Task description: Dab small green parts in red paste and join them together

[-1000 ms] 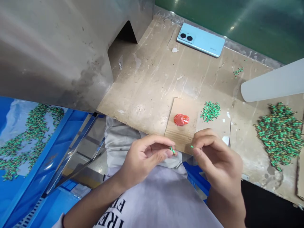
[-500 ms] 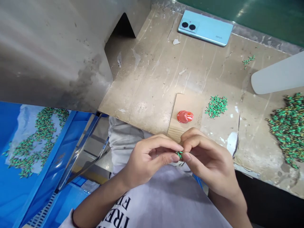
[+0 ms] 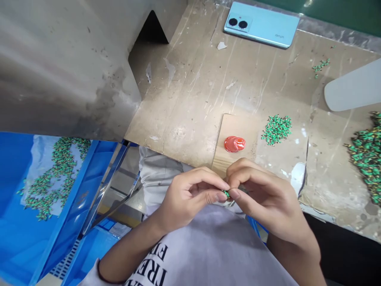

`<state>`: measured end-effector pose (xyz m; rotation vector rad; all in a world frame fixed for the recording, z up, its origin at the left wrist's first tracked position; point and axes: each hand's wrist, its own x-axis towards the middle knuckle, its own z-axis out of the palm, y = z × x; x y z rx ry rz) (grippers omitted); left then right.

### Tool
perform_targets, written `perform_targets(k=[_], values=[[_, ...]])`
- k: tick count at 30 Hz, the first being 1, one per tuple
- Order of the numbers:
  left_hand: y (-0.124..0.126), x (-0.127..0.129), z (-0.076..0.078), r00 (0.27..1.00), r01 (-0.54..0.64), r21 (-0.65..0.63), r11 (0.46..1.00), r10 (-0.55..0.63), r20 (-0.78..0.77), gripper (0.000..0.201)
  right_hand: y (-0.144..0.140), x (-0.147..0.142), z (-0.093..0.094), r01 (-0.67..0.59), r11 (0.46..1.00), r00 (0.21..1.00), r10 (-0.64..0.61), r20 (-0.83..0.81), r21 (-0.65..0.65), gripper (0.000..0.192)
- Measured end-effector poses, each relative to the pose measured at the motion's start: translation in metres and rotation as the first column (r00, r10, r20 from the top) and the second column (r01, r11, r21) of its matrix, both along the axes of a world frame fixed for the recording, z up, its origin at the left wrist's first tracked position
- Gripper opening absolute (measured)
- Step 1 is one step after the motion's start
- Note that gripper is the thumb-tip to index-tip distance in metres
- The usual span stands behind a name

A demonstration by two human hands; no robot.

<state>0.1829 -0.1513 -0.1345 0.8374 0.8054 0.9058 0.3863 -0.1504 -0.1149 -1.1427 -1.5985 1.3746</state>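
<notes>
A small green piece (image 3: pixel 226 194) is pinched at the lower centre of the frame between the fingertips of the left hand (image 3: pixel 186 198) and the right hand (image 3: pixel 268 202), both narrowed around it; much of it is hidden by the fingers. Just above, a red cap-like object (image 3: pixel 235 143) is supported by a cardboard sheet (image 3: pixel 228 125). To its right a small green pile (image 3: pixel 277 130) is seen, and at the right edge a larger pile (image 3: pixel 367 153) is cut off. A light-blue phone (image 3: pixel 264 29) is laid at upper right.
</notes>
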Motion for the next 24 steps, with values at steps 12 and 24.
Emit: perform_targets(k=[12,24], values=[[0.001,-0.001,-0.001,1.000,-0.002,0.018,1.000,0.002,0.006,0.010,-0.001,0.007,0.005,-0.036,0.999,0.996,0.039,0.082,-0.035,0.011],[0.004,0.001,-0.001,0.998,-0.037,-0.013,0.999,0.037,0.040,0.010,0.003,0.008,0.012,-0.113,0.991,0.985,0.103,0.137,0.067,0.011]])
